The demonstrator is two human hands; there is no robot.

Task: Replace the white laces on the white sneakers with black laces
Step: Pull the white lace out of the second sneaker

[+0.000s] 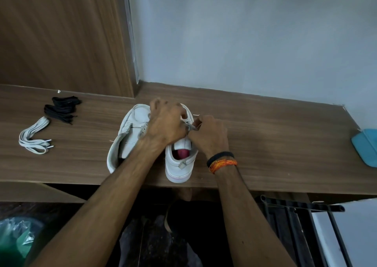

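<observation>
My left hand [166,123] and right hand [210,136] both pinch the white lace [189,123] over the right sneaker [179,164]. My hands hide its eyelets and toe. I see the left sneaker [130,136] tipped sideways.

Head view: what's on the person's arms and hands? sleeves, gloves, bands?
Both forearms are bare as far as the frame shows: no sleeves, no gloves. The left hand has no band visible. By the right hand, the wrist carries a black band and beside it an orange braided thread band. No rings are discernible on the fingers.

Wooden shelf [265,136]: two white sneakers [179,164], black laces [61,109], white lace [34,138], perhaps a blue cloth [365,144].
</observation>
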